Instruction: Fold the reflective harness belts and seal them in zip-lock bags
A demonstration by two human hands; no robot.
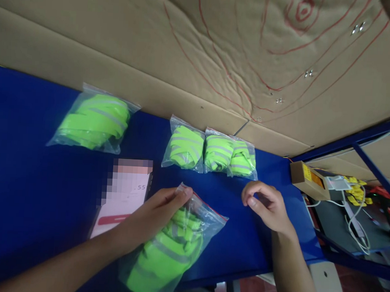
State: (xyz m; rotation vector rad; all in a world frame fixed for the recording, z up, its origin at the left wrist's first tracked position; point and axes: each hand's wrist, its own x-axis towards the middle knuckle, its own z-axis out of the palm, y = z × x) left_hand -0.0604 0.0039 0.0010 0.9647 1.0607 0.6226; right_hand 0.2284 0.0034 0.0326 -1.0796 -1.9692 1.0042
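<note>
My left hand pinches the top left corner of a clear zip bag between thumb and fingers. Folded neon-green webbing with grey reflective stripes fills that bag, which hangs tilted above the blue table near its front edge. My right hand is apart from the bag, to its right, over the table. Its fingers are curled in towards the thumb, and nothing shows between them. Under my left forearm lies a phone with a lit, partly blurred screen.
Along the back of the blue table lie more filled zip bags, one at left and three grouped mid-right. Cardboard with red lines walls the rear. At right are a small box, cables and a white stool.
</note>
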